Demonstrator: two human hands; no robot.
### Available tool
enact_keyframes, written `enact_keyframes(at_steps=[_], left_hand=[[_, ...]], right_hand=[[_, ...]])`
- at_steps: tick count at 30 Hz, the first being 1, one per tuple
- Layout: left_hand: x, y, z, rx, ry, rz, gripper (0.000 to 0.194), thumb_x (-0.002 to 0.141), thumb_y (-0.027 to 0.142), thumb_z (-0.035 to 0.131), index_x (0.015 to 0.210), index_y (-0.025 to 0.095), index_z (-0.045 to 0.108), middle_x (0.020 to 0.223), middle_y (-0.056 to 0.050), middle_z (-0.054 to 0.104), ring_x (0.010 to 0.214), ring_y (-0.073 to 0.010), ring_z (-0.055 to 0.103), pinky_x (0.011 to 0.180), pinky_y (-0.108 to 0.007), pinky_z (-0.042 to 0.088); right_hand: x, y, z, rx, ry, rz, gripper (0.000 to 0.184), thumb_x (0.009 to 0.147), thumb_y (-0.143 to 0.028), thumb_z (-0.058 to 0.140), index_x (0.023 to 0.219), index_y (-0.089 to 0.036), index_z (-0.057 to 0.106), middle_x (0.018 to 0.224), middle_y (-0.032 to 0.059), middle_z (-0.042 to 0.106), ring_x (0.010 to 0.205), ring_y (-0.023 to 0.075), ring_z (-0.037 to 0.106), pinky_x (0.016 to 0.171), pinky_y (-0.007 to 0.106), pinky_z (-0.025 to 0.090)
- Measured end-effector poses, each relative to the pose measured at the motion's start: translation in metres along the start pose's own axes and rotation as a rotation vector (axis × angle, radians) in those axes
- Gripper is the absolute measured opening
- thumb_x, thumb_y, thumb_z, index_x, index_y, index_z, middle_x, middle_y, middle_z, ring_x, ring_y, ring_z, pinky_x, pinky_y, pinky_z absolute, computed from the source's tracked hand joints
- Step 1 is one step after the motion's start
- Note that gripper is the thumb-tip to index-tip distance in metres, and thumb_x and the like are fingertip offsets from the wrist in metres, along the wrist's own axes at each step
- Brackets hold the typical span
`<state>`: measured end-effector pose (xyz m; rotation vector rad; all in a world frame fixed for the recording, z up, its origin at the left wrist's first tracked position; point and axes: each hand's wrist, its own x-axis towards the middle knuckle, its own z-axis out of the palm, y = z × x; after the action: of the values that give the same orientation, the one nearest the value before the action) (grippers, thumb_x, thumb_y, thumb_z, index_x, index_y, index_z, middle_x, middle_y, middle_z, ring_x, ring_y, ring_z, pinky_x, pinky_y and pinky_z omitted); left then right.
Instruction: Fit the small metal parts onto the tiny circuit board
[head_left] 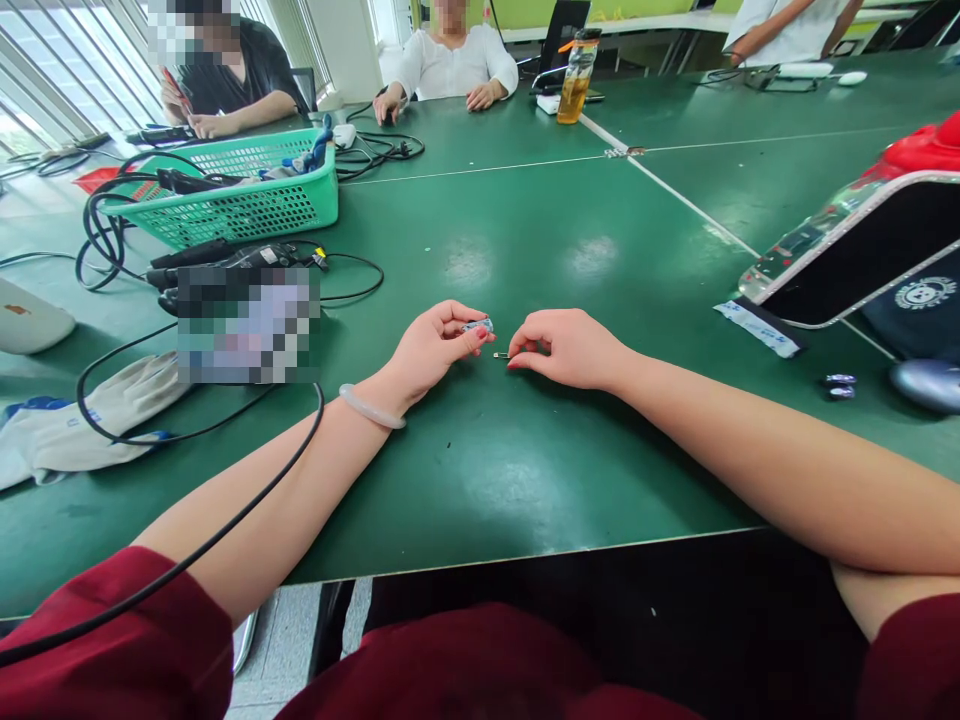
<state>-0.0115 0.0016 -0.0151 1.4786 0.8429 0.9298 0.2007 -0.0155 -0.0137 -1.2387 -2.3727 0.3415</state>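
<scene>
My left hand (431, 350) is raised slightly over the green table, thumb and fingers closed on a small blue-grey, shiny piece (478, 325). Its exact kind is too small to make out. Just to the right, my right hand (566, 348) pinches a thin, small metal piece (501, 355) between thumb and forefinger, its tip pointing toward the left hand. A short gap separates the two hands. A pale bangle (373, 408) circles my left wrist, and a black cable (247, 510) runs across my left forearm.
To the left are a green basket (247, 205) with cables and gloves, black devices (232, 262), and a white work glove (112, 410). At right stand a tilted phone (862, 250) and a mouse (926, 383). A bottle (579, 80) and several people are across the table.
</scene>
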Motion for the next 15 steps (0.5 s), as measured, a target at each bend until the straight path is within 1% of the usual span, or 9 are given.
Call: enact_keyframes(at_steps=[4,8,11,15], left_hand=[[-0.0012,0.0003,0.0016,0.174,-0.014,0.001,0.034,0.068,0.034,0.077,0.091,0.015,0.06,0.079,-0.004,0.067,0.071,-0.0124,0.061,0.069,-0.028,0.047],[-0.0033,0.0006,0.0032,0.297,-0.051,0.017,0.031,0.068,0.03,0.076,0.091,0.015,0.061,0.079,-0.003,0.066,0.071,-0.0119,0.059,0.069,-0.028,0.046],[-0.0042,-0.0003,0.0038,0.32,-0.066,0.023,0.03,0.067,0.029,0.075,0.09,0.015,0.06,0.078,-0.002,0.065,0.07,-0.0116,0.058,0.068,-0.028,0.047],[-0.0047,-0.0008,0.0044,0.33,-0.071,0.019,0.03,0.066,0.028,0.075,0.089,0.015,0.06,0.077,-0.002,0.065,0.069,-0.0114,0.058,0.067,-0.028,0.047]], right_hand=[[0.0005,0.0024,0.0028,0.001,-0.062,-0.012,0.007,0.08,-0.026,0.065,0.078,-0.021,0.069,0.078,0.0004,0.063,0.068,0.0124,0.054,0.063,0.025,0.038],[0.0011,0.0036,0.0071,-0.023,-0.048,-0.035,0.01,0.083,-0.023,0.06,0.076,-0.019,0.066,0.079,0.0014,0.063,0.069,0.0135,0.055,0.063,0.026,0.038],[0.0017,0.0024,0.0078,-0.006,0.001,-0.045,0.01,0.083,-0.022,0.057,0.075,-0.019,0.064,0.078,0.002,0.062,0.07,0.014,0.054,0.063,0.026,0.037],[0.0017,-0.0027,0.0053,0.122,0.113,-0.007,0.012,0.084,-0.022,0.052,0.076,-0.018,0.061,0.073,0.0008,0.061,0.064,0.0126,0.051,0.062,0.026,0.037]])
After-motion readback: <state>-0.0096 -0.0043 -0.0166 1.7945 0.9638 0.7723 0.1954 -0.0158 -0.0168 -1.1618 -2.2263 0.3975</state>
